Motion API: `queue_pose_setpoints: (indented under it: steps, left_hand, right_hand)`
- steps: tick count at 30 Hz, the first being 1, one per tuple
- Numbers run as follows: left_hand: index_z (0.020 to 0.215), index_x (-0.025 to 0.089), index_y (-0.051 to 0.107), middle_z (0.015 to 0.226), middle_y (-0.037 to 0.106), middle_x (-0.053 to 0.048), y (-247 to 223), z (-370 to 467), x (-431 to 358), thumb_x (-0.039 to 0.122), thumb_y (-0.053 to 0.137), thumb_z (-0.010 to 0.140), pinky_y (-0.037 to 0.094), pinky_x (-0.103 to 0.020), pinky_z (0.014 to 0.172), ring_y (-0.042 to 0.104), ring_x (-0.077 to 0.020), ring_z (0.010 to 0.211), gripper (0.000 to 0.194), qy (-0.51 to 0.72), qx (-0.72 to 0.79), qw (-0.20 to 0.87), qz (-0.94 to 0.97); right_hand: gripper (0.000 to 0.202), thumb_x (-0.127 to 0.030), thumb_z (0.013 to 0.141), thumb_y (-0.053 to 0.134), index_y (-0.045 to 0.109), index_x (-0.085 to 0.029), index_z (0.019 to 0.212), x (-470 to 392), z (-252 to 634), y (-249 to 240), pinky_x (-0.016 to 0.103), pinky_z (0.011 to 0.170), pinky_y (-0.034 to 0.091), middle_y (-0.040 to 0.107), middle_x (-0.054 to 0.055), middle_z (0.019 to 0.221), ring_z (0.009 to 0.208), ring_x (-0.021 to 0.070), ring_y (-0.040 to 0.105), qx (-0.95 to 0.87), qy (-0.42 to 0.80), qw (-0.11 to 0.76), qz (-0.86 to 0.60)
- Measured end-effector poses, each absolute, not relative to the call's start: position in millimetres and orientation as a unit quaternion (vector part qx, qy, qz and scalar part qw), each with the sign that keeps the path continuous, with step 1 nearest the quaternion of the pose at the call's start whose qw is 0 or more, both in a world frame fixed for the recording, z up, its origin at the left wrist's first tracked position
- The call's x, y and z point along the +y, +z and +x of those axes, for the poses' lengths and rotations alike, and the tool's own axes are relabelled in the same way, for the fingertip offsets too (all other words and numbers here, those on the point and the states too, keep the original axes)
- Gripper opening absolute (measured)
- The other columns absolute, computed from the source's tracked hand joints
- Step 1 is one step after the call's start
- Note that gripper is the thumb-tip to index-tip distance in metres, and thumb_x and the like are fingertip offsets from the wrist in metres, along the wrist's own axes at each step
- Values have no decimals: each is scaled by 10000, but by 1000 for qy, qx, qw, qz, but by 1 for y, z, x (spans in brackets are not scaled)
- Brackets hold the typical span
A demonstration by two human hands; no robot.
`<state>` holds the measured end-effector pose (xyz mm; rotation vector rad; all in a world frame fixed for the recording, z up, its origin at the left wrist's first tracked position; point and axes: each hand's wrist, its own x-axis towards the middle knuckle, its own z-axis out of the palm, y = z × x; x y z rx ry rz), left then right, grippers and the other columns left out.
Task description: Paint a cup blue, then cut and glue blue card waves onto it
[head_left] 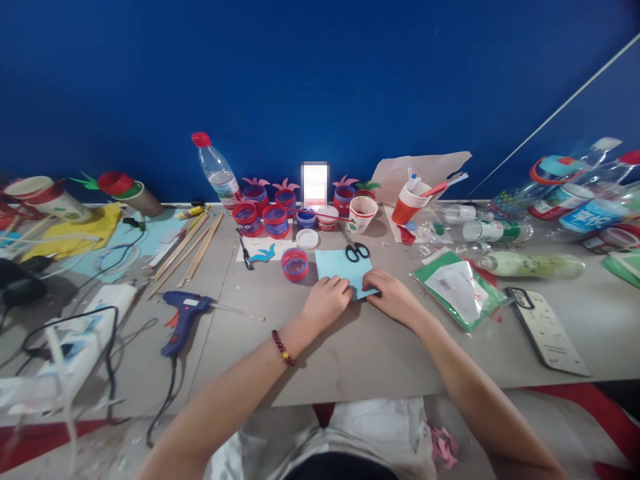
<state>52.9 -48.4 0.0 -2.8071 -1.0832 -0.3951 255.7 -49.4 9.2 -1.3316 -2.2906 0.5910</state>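
A light blue sheet of paper (337, 262) lies on the table in front of me. My left hand (326, 303) rests at its near left edge, fingers curled together and pressing on the paper. At the near right corner, my right hand (393, 293) pinches the paper between thumb and fingers. Black-handled scissors (357, 251) lie at the sheet's far right corner, their blades pointing away. Just left of the sheet stands a red and blue ring-shaped cup piece (295, 265). Behind it is a white lid (307, 239).
A blue glue gun (185, 317) and wooden sticks (203, 247) lie left, near a white power strip (93, 340). Painted cups (276, 220) and a bottle (217, 173) line the back. Right are a green packet (460, 290), a phone (547, 330) and plastic bottles (535, 263).
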Motion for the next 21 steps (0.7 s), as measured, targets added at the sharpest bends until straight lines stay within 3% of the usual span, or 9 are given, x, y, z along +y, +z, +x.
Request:
queue_pose_setpoints:
  steps: [8,21]
  left_hand:
    - [795,173,612,750,576,-28,-6,50,-51,142,573,884,359,-330,620,549,-186,772,102,-156,-339,86,-924]
    - [771,162,622,748,590,-34,-7,49,-50,139,575,881,358,-321,624,540,-185,765,121,-158,-349,48,-922]
  right_hand:
    - [221,-19,698,484,500,-217,795,-50,257,9,309,799,436,594,42,892,908,208,553,-820,207,198,-495]
    - [232,-14,700,490,508,-220,805,-50,257,7,312,806,445,602,41,915,917,204,554,-824,205,194,-491]
